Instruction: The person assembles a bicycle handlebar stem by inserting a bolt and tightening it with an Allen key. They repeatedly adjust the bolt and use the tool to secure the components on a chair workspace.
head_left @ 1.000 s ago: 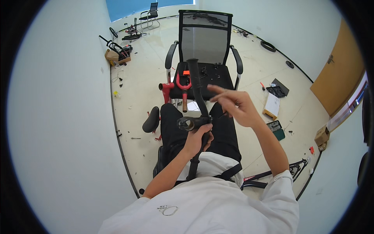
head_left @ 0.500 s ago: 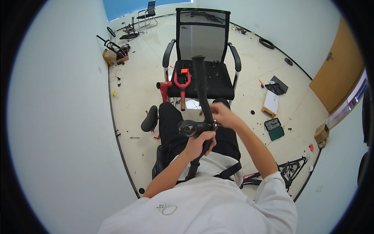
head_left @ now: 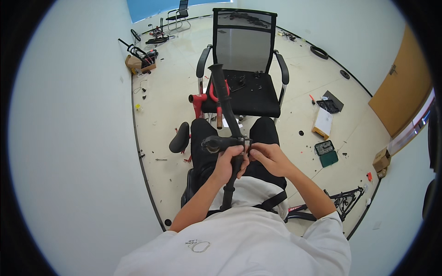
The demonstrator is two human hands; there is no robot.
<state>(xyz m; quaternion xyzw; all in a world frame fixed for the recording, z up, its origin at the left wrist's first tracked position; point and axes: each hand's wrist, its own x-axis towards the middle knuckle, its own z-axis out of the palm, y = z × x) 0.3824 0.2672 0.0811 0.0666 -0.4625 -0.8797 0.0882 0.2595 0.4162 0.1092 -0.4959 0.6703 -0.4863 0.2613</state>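
A black bicycle handlebar stands upright over my lap, its upper end tipped a little left. The black stem is clamped at its middle and points left, its round open end outward. My left hand is closed around the bar and stem just below the clamp. At the clamp's right side, my right hand has thumb and fingers pinched together; what lies between them is too small to tell. A red fork lies on the chair seat, partly hidden behind the bar.
Ahead stands a black mesh chair with small parts on its seat. A red frame part is by its left side, and a black saddle is left of my knee. Right are an open green case and a dark bike frame.
My right hand has come back from beyond the bar to the clamp's right side. The handlebar's top has tipped left, and the stem has turned and shifted left.
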